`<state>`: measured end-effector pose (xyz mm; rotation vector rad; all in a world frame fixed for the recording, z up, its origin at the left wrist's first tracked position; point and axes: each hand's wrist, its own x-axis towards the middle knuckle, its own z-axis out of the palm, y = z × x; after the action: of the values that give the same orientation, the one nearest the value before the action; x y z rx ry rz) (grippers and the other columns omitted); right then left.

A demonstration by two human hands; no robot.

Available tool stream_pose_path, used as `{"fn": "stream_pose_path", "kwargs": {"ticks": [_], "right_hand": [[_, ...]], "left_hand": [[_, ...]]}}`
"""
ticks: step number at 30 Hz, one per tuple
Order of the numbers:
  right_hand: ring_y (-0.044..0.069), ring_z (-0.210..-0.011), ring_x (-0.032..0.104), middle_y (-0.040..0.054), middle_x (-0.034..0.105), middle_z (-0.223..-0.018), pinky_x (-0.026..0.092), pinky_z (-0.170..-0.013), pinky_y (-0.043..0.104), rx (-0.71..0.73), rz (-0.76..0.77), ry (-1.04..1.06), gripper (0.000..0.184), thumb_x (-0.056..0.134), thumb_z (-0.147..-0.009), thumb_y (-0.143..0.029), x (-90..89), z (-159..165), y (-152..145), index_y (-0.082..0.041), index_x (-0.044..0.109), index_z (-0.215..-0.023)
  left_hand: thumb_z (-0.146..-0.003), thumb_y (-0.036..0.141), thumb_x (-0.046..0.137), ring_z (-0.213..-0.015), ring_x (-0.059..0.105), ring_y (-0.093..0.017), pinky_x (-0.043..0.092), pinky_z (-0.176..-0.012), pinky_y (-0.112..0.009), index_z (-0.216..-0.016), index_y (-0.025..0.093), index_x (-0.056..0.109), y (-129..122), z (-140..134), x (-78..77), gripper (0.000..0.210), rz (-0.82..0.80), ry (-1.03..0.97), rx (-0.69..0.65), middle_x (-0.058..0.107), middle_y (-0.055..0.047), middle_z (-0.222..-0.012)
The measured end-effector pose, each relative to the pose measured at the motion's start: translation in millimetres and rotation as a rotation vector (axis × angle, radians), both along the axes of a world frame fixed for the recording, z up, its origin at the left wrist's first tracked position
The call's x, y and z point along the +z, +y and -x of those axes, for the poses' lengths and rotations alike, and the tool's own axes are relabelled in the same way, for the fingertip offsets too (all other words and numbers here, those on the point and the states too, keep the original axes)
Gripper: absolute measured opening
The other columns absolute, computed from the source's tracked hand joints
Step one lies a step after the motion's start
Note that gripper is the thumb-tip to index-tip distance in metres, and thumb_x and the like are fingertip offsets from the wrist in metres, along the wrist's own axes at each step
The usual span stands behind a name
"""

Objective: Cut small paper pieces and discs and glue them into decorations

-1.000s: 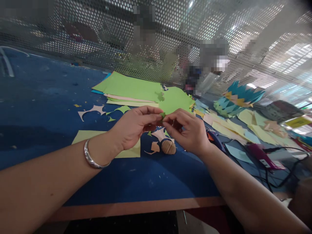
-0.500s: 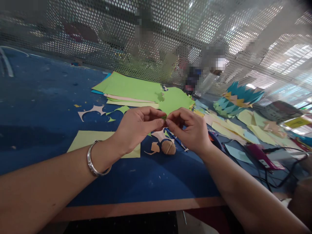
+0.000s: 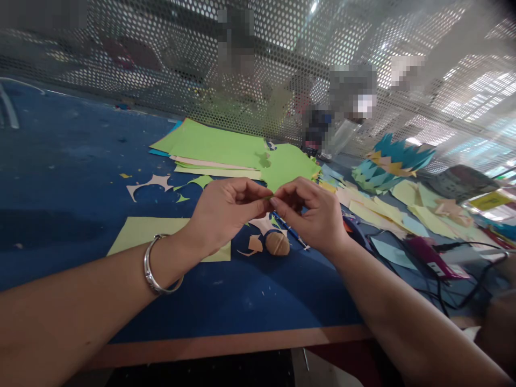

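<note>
Between the fingertips of both hands is a small green paper piece (image 3: pixel 267 198), mostly hidden by the fingers. My left hand (image 3: pixel 229 212), with a silver bangle on its wrist, pinches it from the left. Meeting it tip to tip, my right hand (image 3: pixel 312 212) is closed on the same piece, its other fingers curled. Below the hands lie a round brown object like a walnut (image 3: pixel 278 244), a blue pen (image 3: pixel 291 229) and a small orange paper scrap (image 3: pixel 255 243). A pale yellow sheet (image 3: pixel 141 234) is partly under my left wrist.
Behind the hands lies a stack of green sheets (image 3: pixel 217 142). Cut paper scraps (image 3: pixel 155 184) are at left. On the right are a teal pointed-paper craft (image 3: pixel 387 164), yellow paper pieces (image 3: pixel 374 212), a magenta box (image 3: pixel 433 258) and black cables. A perforated metal screen (image 3: pixel 161 59) rises behind the table.
Less of the green paper piece shows between my fingertips now. Both hands stay nearly in the same place, and the view has shifted very slightly.
</note>
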<state>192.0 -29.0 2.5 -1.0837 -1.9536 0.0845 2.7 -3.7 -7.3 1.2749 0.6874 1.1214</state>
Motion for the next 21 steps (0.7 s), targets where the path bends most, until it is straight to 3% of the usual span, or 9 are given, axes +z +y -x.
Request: {"fn": "stream_pose_path", "kwargs": {"ticks": [21], "right_hand": [[0.008,-0.055,0.053,-0.0024,0.064,-0.077,0.044,-0.052,0.023,0.003,0.034,0.020,0.005,0.071,-0.089,-0.020,-1.4,0.0,2.2,-0.020,0.068,-0.093]], "left_hand": [[-0.070,0.031,0.089,-0.074,0.071,-0.017,0.060,-0.075,-0.032,-0.087,0.016,0.075,-1.1,0.4,4.3,0.026,-0.100,0.145,0.051,0.075,-0.002,-0.078]]}}
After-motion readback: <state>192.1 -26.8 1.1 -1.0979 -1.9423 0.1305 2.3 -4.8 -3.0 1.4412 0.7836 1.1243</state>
